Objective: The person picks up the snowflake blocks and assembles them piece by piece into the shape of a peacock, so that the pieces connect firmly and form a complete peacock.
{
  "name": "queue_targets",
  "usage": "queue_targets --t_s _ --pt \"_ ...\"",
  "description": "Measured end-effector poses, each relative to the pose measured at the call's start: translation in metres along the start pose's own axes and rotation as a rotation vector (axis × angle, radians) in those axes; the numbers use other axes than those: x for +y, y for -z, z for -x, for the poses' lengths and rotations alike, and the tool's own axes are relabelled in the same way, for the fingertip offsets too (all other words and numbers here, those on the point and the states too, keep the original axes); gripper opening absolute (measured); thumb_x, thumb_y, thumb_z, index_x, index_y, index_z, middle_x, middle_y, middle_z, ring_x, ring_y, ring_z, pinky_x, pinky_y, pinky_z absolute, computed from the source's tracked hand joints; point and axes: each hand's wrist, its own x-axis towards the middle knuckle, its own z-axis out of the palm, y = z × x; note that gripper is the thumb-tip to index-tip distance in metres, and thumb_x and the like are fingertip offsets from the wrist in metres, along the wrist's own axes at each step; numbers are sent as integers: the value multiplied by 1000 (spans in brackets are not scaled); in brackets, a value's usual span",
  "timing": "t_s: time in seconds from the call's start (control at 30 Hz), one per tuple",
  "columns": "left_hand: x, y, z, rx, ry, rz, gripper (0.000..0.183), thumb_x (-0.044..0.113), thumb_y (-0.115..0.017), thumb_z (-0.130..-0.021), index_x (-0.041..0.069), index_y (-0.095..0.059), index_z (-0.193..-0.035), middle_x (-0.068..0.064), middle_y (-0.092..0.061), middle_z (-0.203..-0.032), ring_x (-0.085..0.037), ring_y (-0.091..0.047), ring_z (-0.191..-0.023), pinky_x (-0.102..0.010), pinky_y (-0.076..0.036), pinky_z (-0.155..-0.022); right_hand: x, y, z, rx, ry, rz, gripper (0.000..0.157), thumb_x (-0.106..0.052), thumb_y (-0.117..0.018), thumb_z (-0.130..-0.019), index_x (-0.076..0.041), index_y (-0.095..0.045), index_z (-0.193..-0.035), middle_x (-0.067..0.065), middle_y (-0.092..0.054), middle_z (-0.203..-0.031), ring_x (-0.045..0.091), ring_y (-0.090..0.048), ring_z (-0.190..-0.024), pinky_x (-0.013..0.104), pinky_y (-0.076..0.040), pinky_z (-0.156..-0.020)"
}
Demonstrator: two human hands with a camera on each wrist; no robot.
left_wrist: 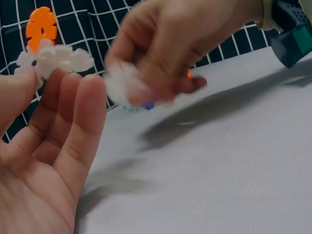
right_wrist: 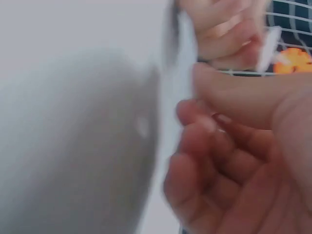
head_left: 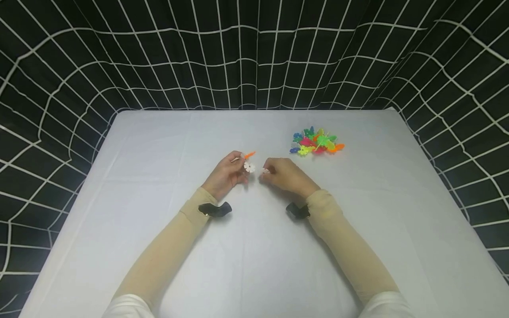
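Observation:
My left hand (head_left: 227,176) pinches a small joined piece of flower-shaped plastic discs, with a white disc (head_left: 249,167) and an orange disc (head_left: 249,155) standing out past the fingertips. In the left wrist view the orange disc (left_wrist: 41,27) rises above the white discs (left_wrist: 63,61), which sit between thumb and fingers. Just to the right, my right hand (head_left: 289,176) pinches another white flower disc (head_left: 265,170), blurred in the left wrist view. A narrow gap separates the two hands. Curled fingers hide this disc in the right wrist view.
A pile of colourful flower discs (head_left: 318,142), in green, blue, yellow, pink and orange, lies beyond my right hand. White cloth covers the table (head_left: 167,265). Dark curtains (head_left: 246,53) with a white grid stand round its back and sides.

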Motion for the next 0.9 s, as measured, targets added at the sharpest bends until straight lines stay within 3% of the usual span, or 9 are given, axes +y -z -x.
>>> queue_targets --t_s 0.1,0.23,0.5,0.73,0.9 --pt "1 0 0 -1 -11 33 14 11 -41 -109 18 -52 -102 0 -63 -89 -15 -62 -77 -27 -56 -65 -5 4 2 61 16 -112 16 -28 -70 -96 -12 -67 -94 3 -59 -76 20 -53 -76 31 -43 -66" --pt "3 1 0 -2 -10 75 13 12 -40 -109 18 -49 -103 0 -60 -92 -13 -61 -77 -25 -57 -67 -12 7 6 66 27 -209 19 -28 -63 -100 -10 -70 -95 4 -63 -79 19 -55 -78 30 -47 -69" --pt "4 2 1 16 1 114 13 11 -40 -109 18 -50 -103 0 -56 -99 -12 -59 -79 -23 -55 -68 -16 6 8 52 54 -234 19 -26 -62 -101 -12 -75 -103 3 -73 -87 19 -59 -84 32 -50 -77" --pt "1 3 0 -8 0 64 18 -1 -38 -105 14 -48 -106 -1 -60 -97 -13 -60 -80 -23 -54 -73 -14 5 6 69 50 -289 18 -22 -63 -101 -11 -73 -110 6 -76 -94 19 -64 -84 30 -53 -76" --pt "-2 2 0 -21 -15 -49 26 -3 -42 -103 7 -45 -127 3 -66 -91 -12 -61 -79 -24 -54 -74 -13 5 4 83 28 -367 18 -19 -62 -101 -8 -71 -112 10 -76 -96 25 -71 -86 29 -57 -73"
